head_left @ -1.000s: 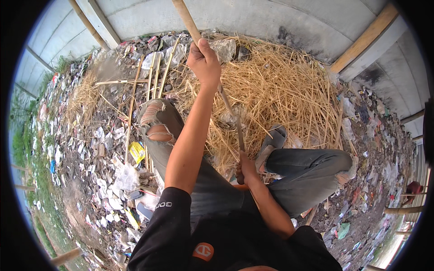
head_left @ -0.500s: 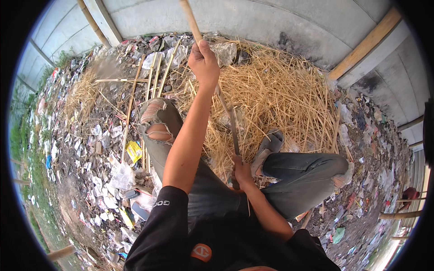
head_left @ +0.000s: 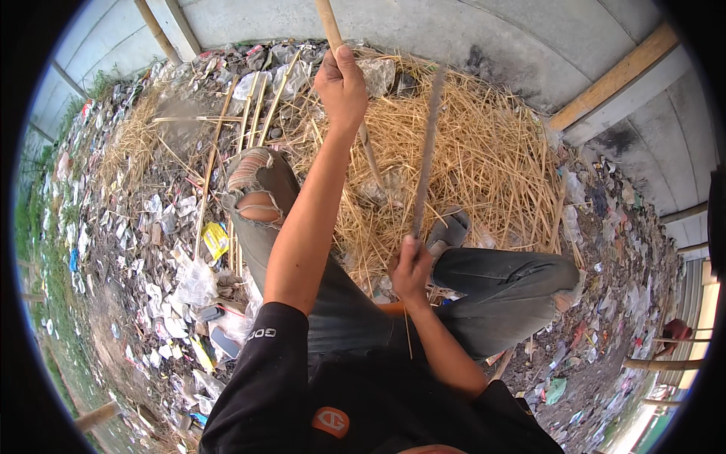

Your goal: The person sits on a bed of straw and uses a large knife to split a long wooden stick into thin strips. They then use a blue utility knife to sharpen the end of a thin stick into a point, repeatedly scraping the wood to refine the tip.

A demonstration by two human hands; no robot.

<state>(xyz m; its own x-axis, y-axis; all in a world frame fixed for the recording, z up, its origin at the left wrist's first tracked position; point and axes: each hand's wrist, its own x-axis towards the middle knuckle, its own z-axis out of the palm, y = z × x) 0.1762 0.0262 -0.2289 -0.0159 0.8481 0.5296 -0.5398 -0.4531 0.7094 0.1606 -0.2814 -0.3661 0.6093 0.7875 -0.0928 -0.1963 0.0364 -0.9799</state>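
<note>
My left hand (head_left: pixel 342 89) is wrapped round a pale wooden stick (head_left: pixel 370 156), which slants from the far wall down to the pile of straw-like shavings. In my right hand (head_left: pixel 411 271), near my right shin, is the handle of a machete (head_left: pixel 426 151). Its long grey blade is a little blurred and points away from me, to the right of the stick and apart from it. Long pale shavings (head_left: pixel 476 151) lie heaped under and beyond both tools. Beside the heap rests my sandalled foot (head_left: pixel 451 227). Most of the machete's handle is hidden in my fist.
Several long split strips (head_left: pixel 259 110) lie left of the heap, beyond my bent left knee. Litter and plastic scraps (head_left: pixel 170 310) cover the ground on both sides. A grey panel wall (head_left: pixel 423 30) with wooden props (head_left: pixel 612 76) closes the far side. Another person (head_left: pixel 675 333) is at the right edge.
The machete has swung up and right, off the stick's lower part, and its blade now stands clear of it. My left hand has shifted slightly farther away with the stick.
</note>
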